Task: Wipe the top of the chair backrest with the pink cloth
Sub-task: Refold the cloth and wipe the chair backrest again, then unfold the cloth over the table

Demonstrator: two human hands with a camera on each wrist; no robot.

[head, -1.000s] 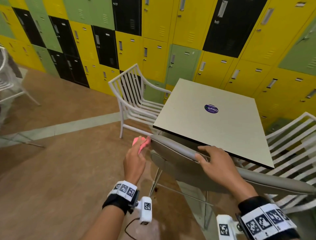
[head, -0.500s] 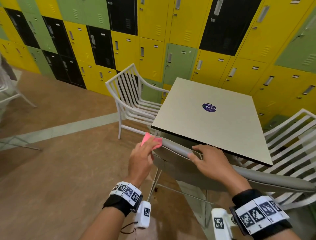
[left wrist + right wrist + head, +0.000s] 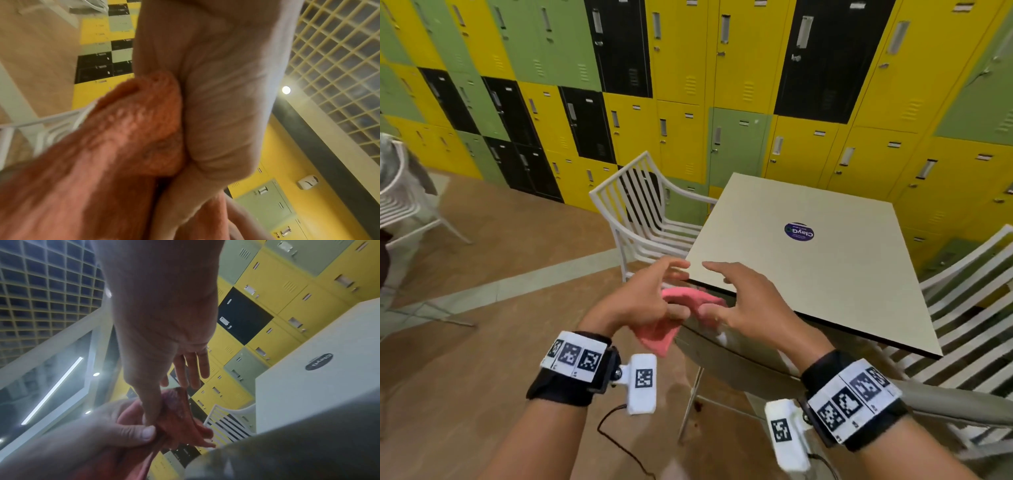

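Note:
I hold the pink cloth in the air just above the left end of the grey chair backrest, clear of it. My left hand grips the cloth with its thumb and lower fingers, its forefinger sticking out. The left wrist view shows the cloth bunched against my left palm. My right hand is close beside it: in the right wrist view its thumb lies on the cloth next to my left thumb, and its other fingers are straight. Neither hand touches the backrest.
A beige square table with a round sticker stands right behind the backrest. A white slatted chair is at its left side, another at its right. Yellow, green and black lockers fill the wall. Brown floor lies to the left.
My left hand lifted the cloth off the left end of the backrest. My right hand let go of the backrest's top and came up to the cloth.

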